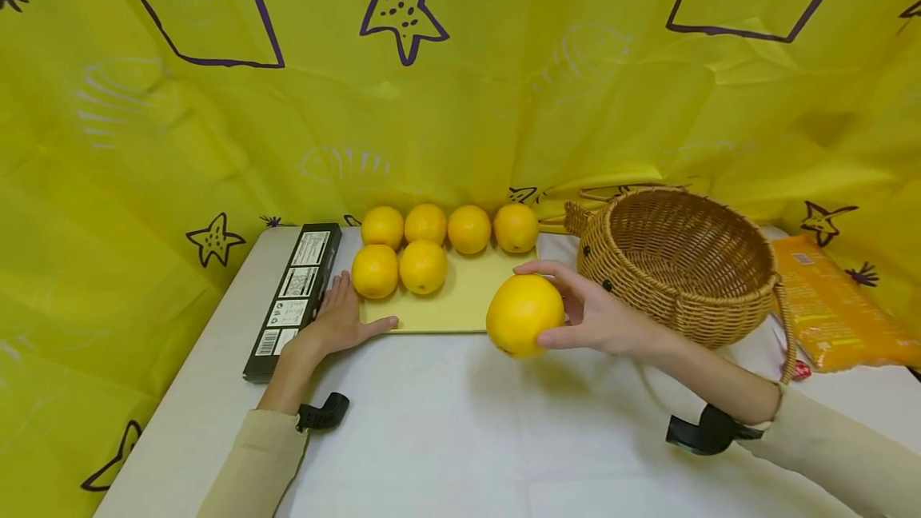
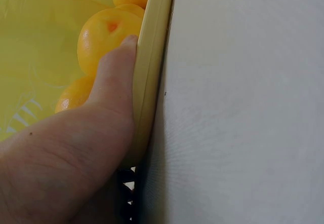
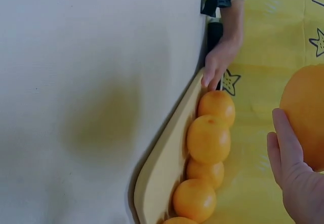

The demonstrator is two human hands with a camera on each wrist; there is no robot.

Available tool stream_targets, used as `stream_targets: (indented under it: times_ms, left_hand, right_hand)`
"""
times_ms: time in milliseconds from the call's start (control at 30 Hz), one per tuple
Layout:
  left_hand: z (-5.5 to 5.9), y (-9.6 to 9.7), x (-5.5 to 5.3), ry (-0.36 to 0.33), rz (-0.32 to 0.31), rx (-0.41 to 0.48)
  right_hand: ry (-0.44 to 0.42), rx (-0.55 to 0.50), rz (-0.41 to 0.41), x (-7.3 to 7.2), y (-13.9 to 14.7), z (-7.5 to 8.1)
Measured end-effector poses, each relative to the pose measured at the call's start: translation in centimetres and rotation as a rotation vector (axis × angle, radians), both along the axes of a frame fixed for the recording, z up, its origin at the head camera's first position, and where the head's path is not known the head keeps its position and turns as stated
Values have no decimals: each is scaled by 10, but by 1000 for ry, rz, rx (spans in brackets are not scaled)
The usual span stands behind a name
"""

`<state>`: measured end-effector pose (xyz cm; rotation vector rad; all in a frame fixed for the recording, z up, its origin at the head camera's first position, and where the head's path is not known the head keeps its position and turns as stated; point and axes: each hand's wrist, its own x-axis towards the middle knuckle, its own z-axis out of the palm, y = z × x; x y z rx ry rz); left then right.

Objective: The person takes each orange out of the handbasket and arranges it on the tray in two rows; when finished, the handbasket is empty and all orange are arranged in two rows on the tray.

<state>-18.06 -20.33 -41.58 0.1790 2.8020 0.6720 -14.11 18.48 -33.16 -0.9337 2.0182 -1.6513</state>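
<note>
My right hand (image 1: 586, 312) holds an orange (image 1: 524, 316) above the front right of a pale yellow tray (image 1: 460, 312), thumb on the near side and fingers behind. The right wrist view shows this orange (image 3: 308, 115) raised off the table. On the tray are several more oranges (image 1: 423, 267), a back row of them and two in front at the left. My left hand (image 1: 338, 318) rests at the tray's left front corner, fingers straight, thumb along the front edge. In the left wrist view that thumb (image 2: 114, 77) lies against the tray's rim (image 2: 152, 57).
A long black box (image 1: 293, 298) with white labels lies left of the tray. To the right stands a wicker basket (image 1: 676, 266) with a handle, and beyond it an orange packet (image 1: 838, 310). A yellow patterned cloth (image 1: 460, 102) hangs behind the white table (image 1: 432, 438).
</note>
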Motion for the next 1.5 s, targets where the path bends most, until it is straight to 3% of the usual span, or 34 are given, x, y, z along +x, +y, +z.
stream_targets:
  times_ms: [167,467,633,833,1033,1233,1500]
  left_hand:
    - [0,1,0,-11,0,9]
    - [1,2,0,-10,8,8]
    - [0,3,-1,-8,4,13]
    - [-1,3,-2,-17,1,5]
    - [0,2,-2,-29,4,-10]
    - [1,1,0,-25,10,-3]
    - [1,0,0,-21,8,5]
  right_hand:
    - [33,-15,41,4,-2,-4]
    - [-16,-85,70,2,-3,-6]
    - [-20,-66,37,3,-5,-8]
    - [38,37,-33,9,-12,-5]
    - [7,70,-84,13,-18,-4]
    - [55,14,-57,10,-22,-5]
    - [59,-73,3,7,-26,-9]
